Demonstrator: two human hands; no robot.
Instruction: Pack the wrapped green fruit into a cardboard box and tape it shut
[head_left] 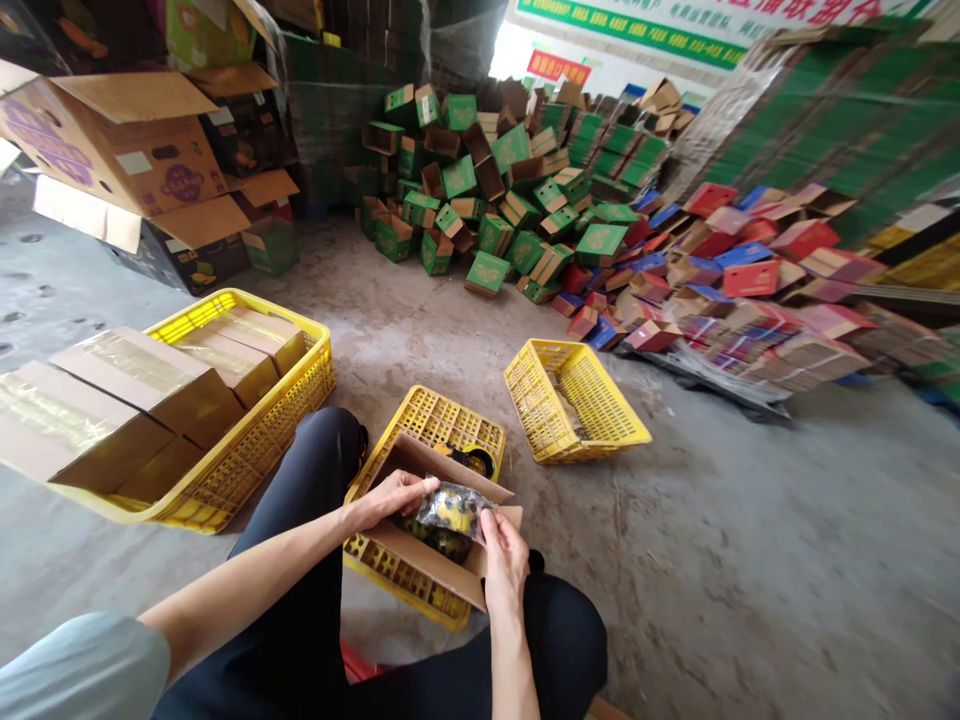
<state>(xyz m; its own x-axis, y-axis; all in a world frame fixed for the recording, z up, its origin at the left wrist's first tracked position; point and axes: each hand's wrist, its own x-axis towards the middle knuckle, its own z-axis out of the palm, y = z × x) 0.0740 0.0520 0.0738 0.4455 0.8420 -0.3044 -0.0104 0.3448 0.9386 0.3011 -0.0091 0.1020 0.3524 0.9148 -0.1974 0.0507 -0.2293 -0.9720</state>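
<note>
On the left, a big yellow basket holds brown boxes. Next, the left hand pinches the left end of a shiny see-through bag. The bag is long from left to right, just over an open box. The right hand, just as close, pinches its right end.

Above, the packet partly bars the carton; raised flaps wall its sides. A tape dispenser blocks the crate's far right corner, a knee crowds its left edge; the near edge lies free.
</note>
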